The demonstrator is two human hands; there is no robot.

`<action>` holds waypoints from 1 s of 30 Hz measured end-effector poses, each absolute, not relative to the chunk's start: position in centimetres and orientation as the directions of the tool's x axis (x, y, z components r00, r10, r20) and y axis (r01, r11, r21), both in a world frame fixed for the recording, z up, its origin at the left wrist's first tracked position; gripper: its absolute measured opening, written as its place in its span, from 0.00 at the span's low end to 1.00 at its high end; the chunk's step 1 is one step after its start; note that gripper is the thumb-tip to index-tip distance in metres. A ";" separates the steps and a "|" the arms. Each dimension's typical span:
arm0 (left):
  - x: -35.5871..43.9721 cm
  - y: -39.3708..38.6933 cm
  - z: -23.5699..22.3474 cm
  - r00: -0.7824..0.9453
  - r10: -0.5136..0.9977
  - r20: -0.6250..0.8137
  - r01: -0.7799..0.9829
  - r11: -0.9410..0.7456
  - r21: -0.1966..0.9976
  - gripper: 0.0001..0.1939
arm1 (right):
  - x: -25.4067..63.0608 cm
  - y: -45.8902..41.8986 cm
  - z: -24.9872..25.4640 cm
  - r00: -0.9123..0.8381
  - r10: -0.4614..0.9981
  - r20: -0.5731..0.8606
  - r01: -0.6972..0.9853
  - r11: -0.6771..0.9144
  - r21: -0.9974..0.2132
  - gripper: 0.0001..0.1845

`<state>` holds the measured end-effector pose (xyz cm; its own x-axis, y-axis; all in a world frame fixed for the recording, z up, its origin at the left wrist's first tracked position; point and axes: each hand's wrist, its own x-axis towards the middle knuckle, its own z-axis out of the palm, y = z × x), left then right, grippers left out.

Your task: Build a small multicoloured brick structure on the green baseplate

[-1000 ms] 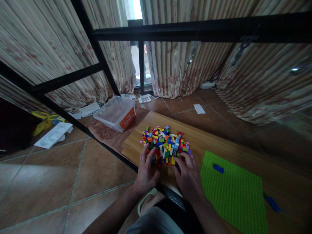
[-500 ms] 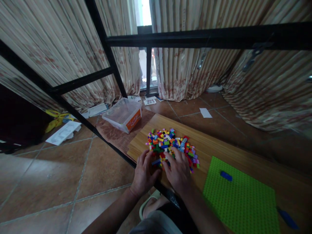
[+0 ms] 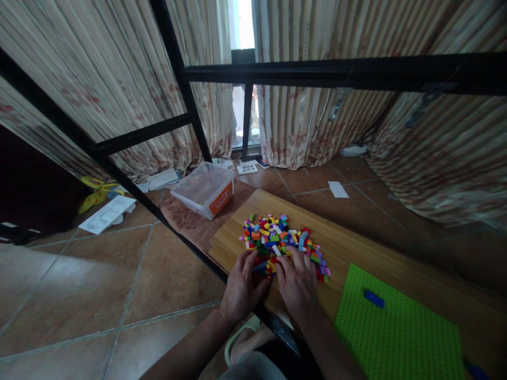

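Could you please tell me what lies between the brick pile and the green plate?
Only bare tabletop lies between the brick pile and the green plate in the head view.

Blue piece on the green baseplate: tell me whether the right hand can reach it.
Probably yes: the right hand is at the brick pile beside the baseplate, and nothing covers or fences off the blue piece.
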<state>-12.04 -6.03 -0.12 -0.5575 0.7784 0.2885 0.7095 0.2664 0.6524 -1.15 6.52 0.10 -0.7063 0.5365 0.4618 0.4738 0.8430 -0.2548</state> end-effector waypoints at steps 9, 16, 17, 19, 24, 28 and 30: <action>-13.6 -6.6 0.6 -0.560 0.762 0.325 0.684 0.205 0.700 0.28 | 1.9 6.3 -0.2 -0.634 0.560 0.534 0.457 0.828 -0.326 0.10; -19.2 -3.3 2.0 -0.698 0.643 0.315 0.677 0.450 0.582 0.16 | 3.5 5.1 0.4 -0.593 0.565 0.573 0.445 0.824 -0.352 0.08; -19.8 -2.6 2.0 -0.699 0.653 0.291 0.679 0.480 0.556 0.15 | 3.7 5.0 0.4 -0.591 0.566 0.575 0.444 0.823 -0.354 0.08; -20.6 -1.7 2.1 -0.690 0.682 0.241 0.685 0.509 0.520 0.11 | 4.1 4.7 0.4 -0.584 0.574 0.575 0.444 0.818 -0.366 0.09; -21.0 -0.9 1.7 -0.690 0.704 0.167 0.653 0.506 0.564 0.07 | 5.2 4.5 0.3 -0.563 0.614 0.554 0.461 0.789 -0.406 0.10; -20.8 -0.7 1.4 -0.727 0.671 0.144 0.599 0.519 0.610 0.06 | 5.9 4.4 0.1 -0.557 0.635 0.535 0.475 0.772 -0.422 0.11; -20.7 -0.8 1.7 -0.739 0.657 0.150 0.586 0.518 0.623 0.06 | 6.0 4.4 0.0 -0.550 0.639 0.537 0.471 0.769 -0.432 0.10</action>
